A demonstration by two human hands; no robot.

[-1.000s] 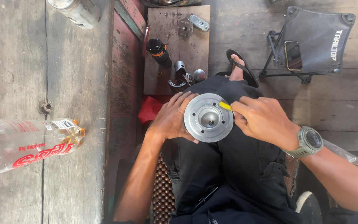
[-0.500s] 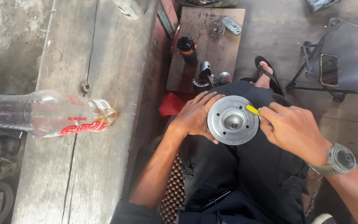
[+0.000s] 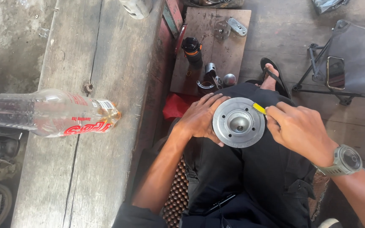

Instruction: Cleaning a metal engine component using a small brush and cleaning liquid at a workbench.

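- Far left: a clear plastic bottle (image 3: 49, 113) lies on its side on the grey wooden bench (image 3: 106, 63), neck pointing off the left edge, a little amber liquid pooled at its base end.
- Centre: a round grey metal disc (image 3: 238, 122) rests on my lap, face up. It has a flat outer flange with small holes near the rim and a raised, polished hub with a bore at the middle.
- My left hand (image 3: 199, 118) grips the disc from its left side. The fingers are spread narrow and curled along the rim, with the thumb under the lower left edge; the hand is closed on the disc.
- Beyond the disc, a small wooden board (image 3: 229, 46) on the floor carries loose metal parts and a black-capped container (image 3: 192, 50).
- My right hand (image 3: 298, 128) sits just to the right of the disc. Its fingers pinch a small yellow tool (image 3: 259, 108), whose tip touches the upper right rim of the disc.
- Far right: a dark folding stool (image 3: 351, 63) holds a phone (image 3: 336, 72).
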